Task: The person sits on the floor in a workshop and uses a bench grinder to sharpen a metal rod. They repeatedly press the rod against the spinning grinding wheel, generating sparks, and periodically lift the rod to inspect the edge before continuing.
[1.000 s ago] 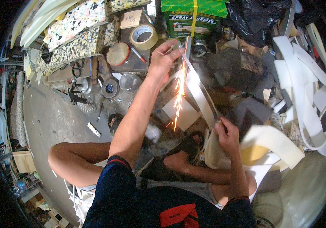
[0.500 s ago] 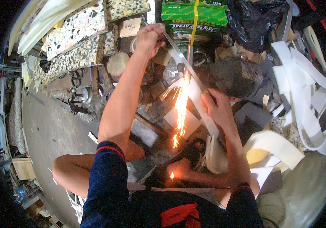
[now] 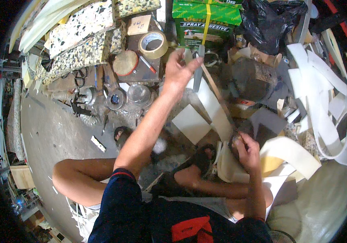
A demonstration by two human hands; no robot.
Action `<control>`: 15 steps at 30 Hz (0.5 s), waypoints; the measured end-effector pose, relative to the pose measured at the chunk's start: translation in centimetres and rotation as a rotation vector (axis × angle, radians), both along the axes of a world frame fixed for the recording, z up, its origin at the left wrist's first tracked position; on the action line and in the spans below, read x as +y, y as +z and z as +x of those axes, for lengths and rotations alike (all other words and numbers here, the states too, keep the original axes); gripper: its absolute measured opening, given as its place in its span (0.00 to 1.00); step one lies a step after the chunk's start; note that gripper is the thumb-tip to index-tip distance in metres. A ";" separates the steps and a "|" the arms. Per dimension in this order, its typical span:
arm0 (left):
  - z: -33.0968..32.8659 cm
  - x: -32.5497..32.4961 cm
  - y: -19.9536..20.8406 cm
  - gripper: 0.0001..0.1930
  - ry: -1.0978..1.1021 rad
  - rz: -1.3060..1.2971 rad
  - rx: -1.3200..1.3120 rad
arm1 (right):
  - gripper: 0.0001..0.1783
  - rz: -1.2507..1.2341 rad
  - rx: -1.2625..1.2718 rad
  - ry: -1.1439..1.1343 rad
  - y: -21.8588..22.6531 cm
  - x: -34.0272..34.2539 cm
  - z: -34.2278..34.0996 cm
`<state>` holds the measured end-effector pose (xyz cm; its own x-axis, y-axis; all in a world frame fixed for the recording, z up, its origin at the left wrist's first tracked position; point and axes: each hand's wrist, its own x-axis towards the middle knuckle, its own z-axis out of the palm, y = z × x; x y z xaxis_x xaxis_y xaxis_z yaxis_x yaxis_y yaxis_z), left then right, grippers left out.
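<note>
the long blade (image 3: 218, 92) slants by the grey wheel (image 3: 198, 76), no sparks showing. right hand (image 3: 246, 150) grips its near end; left hand (image 3: 178, 72) is by its tip. can't tell if it pinches, or how much is done or left.

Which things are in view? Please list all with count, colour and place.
Long blade: one, greyish, centre
Grinding wheel: one, grey, upper centre
Carton: at least one, green, top centre
Tape roll: one, tan, near carton
Marker: one, white-red, below tape
Speckled foam slabs: several, multicoloured, upper left
Plastic bag: one, black, upper right
Foam strips: several, white, right
Square sheet: one, cream, below wheel
Clutter: uncountable, mixed, centre left
Left grip: one, bare, near blade's top
Right grip: one, bare, around blade's lower end
</note>
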<state>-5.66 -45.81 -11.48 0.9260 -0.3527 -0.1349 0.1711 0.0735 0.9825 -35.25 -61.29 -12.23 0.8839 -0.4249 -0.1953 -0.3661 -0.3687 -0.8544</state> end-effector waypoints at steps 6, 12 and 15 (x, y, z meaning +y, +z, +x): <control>-3.9 -0.1 -1.9 0.47 0.090 -0.031 0.131 | 0.16 -0.023 0.008 0.031 -1.1 0.2 -3.1; -4.0 -0.8 -1.5 0.47 0.083 -0.167 0.245 | 0.15 -0.057 -0.021 0.025 -1.9 -0.1 -3.4; -2.9 -0.8 -2.2 0.45 0.095 -0.091 0.259 | 0.15 -0.136 -0.048 0.057 -1.9 -0.2 -2.5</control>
<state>-8.55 -46.57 -13.65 0.8944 -0.2870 -0.3429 0.4034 0.1872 0.8956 -37.75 -61.45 -14.18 0.9143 -0.3934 -0.0959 -0.3009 -0.5014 -0.8112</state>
